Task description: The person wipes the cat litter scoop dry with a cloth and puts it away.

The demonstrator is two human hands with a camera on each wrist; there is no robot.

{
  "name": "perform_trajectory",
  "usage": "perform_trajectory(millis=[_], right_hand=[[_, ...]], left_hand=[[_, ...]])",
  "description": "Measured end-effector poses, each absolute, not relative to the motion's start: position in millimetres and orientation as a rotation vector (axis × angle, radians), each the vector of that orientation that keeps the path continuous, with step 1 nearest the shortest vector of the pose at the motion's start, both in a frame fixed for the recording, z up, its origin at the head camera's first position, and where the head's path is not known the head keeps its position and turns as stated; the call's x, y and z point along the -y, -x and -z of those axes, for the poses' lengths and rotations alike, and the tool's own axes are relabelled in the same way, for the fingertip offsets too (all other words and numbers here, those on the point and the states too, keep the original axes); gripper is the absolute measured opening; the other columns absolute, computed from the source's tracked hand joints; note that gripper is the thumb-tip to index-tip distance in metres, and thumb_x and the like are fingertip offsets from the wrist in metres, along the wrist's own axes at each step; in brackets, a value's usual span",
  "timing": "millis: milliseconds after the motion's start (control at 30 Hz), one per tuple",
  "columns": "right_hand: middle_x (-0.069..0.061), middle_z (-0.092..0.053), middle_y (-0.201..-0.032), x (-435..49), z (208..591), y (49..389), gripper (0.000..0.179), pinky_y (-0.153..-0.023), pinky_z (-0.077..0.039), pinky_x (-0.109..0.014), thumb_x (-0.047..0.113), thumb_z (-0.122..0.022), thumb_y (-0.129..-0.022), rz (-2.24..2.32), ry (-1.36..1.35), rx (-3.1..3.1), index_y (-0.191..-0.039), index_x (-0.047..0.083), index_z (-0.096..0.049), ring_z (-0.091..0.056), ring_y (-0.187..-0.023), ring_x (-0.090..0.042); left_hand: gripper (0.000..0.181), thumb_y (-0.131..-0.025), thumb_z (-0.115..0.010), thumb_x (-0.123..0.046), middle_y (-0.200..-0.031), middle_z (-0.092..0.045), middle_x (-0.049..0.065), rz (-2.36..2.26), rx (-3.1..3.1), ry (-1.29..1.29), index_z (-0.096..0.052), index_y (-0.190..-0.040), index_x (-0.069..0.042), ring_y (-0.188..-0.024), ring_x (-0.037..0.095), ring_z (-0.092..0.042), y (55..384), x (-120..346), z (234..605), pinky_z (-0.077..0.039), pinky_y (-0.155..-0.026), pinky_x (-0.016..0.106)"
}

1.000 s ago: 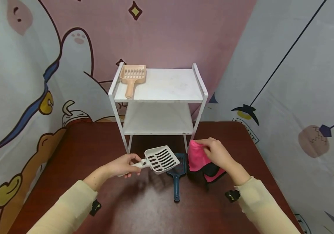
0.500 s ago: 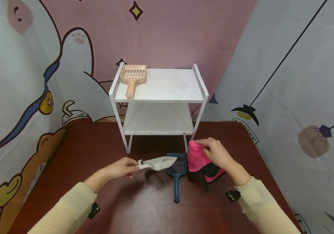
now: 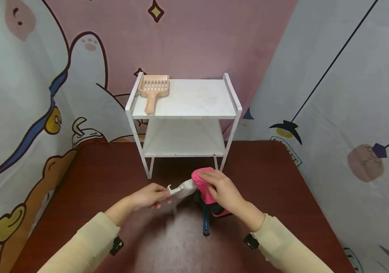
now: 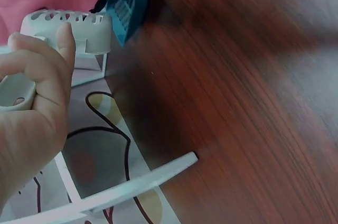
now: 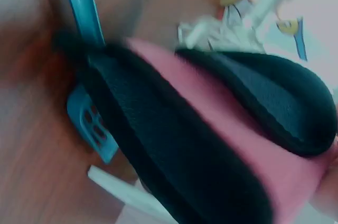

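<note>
My left hand (image 3: 150, 196) grips the handle of a white slotted litter scoop (image 3: 182, 189), its head angled up to the right. In my right hand (image 3: 223, 189) is a pink cloth (image 3: 203, 185) with black parts, held against the far end of the scoop head and covering some of it. The right wrist view shows the cloth's black panels (image 5: 158, 123) close up and blurred. Below it a dark blue litter scoop (image 3: 206, 223) lies on the table, its head mostly hidden by the cloth; its slots also show in the left wrist view.
A white two-tier shelf (image 3: 197, 98) stands at the back of the dark red-brown table (image 3: 266, 163). On its top tier, at the left, lies a peach litter scoop (image 3: 154, 89). Printed cloth walls (image 3: 194, 38) enclose the table behind and at the sides.
My right hand has moved left with the pink cloth, from beside the blue scoop to the white scoop's head. The white scoop has been turned in my left hand.
</note>
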State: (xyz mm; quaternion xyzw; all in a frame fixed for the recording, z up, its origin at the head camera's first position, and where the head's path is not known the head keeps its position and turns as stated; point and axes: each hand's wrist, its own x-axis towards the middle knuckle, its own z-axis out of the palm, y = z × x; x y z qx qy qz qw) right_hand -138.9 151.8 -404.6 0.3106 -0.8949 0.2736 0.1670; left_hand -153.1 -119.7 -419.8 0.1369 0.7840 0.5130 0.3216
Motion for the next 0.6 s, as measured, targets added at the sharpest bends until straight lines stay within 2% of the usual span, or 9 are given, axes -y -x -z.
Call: perform_trajectory(millis=[100,267,433,600], right_hand=[[-0.011,-0.067,-0.112,-140,411,134,0.035,-0.087,-0.052,-0.036,0.000,-0.070,-0.079,-0.647,-0.938,2.556,-0.113,0.006,-0.068,-0.061,-0.103,-0.025],[-0.009,-0.067,-0.114,-138,419,133,0.036,-0.083,-0.053,-0.032,0.002,-0.070,-0.079,-0.473,-0.952,2.599,-0.115,0.006,-0.067,-0.061,-0.101,-0.023],[-0.012,-0.068,-0.111,-155,426,141,0.034,-0.093,-0.049,-0.040,-0.003,-0.069,-0.078,-0.548,-0.813,2.610,-0.112,0.005,-0.068,-0.063,-0.104,-0.024],[-0.013,-0.068,-0.109,-174,432,150,0.032,-0.081,-0.053,-0.035,-0.005,-0.066,-0.079,-0.578,-0.701,2.648,-0.110,0.004,-0.069,-0.062,-0.091,-0.024]], left_hand=[[0.029,-0.097,-0.048,-0.015,-0.080,-0.064,-0.001,-1.355,-2.073,-0.370,-0.060,-0.100,0.011,-0.049,0.002,-0.045,153,115,419,-0.035,-0.043,0.015],[0.029,-0.096,-0.049,-0.014,-0.077,-0.063,-0.003,-1.346,-2.105,-0.386,-0.060,-0.099,0.013,-0.047,0.001,-0.043,154,115,419,-0.033,-0.042,0.015],[0.028,-0.096,-0.050,-0.015,-0.079,-0.064,-0.002,-1.353,-2.074,-0.404,-0.061,-0.099,0.011,-0.048,0.001,-0.042,154,120,417,-0.033,-0.042,0.015],[0.028,-0.090,-0.060,-0.011,-0.065,-0.054,-0.004,-1.369,-2.012,-0.350,-0.058,-0.108,0.010,-0.048,0.002,-0.043,153,121,419,-0.035,-0.044,0.015]])
